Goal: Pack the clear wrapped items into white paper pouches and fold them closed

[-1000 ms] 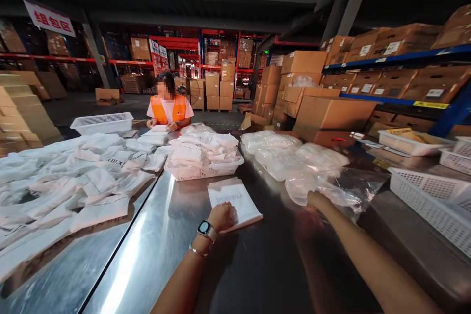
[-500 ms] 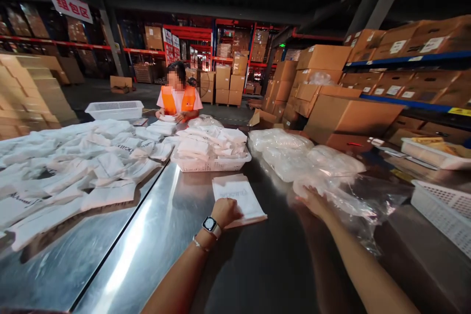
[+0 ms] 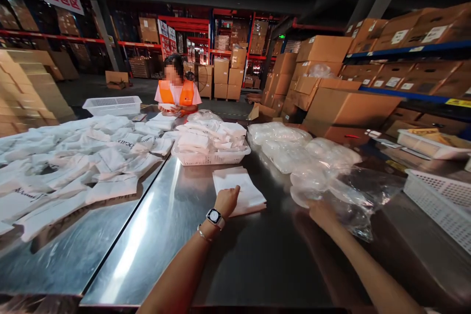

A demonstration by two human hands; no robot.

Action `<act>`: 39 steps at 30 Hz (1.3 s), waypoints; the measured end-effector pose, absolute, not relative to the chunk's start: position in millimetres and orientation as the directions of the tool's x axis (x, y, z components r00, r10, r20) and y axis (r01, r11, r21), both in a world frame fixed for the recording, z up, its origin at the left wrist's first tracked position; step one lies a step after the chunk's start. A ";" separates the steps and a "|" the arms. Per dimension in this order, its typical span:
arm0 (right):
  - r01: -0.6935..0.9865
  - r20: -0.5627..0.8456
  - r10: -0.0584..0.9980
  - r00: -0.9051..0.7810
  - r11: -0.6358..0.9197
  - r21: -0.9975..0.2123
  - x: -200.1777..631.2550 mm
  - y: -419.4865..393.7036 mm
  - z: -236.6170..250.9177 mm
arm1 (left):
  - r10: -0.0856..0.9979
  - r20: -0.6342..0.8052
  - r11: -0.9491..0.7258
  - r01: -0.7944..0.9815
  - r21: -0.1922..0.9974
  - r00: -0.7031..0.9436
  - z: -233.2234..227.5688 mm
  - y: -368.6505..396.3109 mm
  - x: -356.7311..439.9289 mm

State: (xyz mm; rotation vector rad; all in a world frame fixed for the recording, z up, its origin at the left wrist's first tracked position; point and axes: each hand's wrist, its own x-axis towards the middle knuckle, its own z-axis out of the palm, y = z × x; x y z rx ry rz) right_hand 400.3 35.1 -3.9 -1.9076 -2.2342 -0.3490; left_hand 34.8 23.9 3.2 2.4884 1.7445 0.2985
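While at plastic [image 3: 309, 177], hand [image 3: 324, 217] (right).

Matt cloth and glossy film on polished metal

The basket [image 3: 209, 158] is white plastic with a pierced wall. The table [image 3: 172, 250] beneath it is smooth, shiny metal, lightly scuffed and streaked with reflected light. Left of the basket, the cloth pile [image 3: 106, 157] looks soft, matt and creased; in front of the basket, the folded cloth [image 3: 253, 197] is matt too, but flatter. The bags [image 3: 312, 153] to its right are clear plastic film, glossy and wrinkled. Nearer than the basket, the watch [image 3: 214, 216] has a smooth, glassy face and the bracelet [image 3: 203, 233] a metallic gleam. Behind and right of the basket, the box [image 3: 353, 108] is dull brown cardboard.
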 end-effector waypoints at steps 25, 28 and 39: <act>0.873 0.497 0.757 -0.423 0.488 -0.001 357.6 -70.9 -16.3 | 0.694 0.162 -0.717 0.693 0.073 0.702 13.9 -35.8 88.9; 0.527 0.459 0.510 -0.727 0.844 -0.103 322.9 -87.7 -21.6 | 0.676 0.209 -0.735 0.666 0.124 0.707 10.5 -33.9 88.4; 0.893 0.458 0.781 -0.426 0.443 0.075 287.4 -59.2 -43.2 | 0.619 0.259 -0.785 0.581 0.214 0.741 0.5 -42.9 98.1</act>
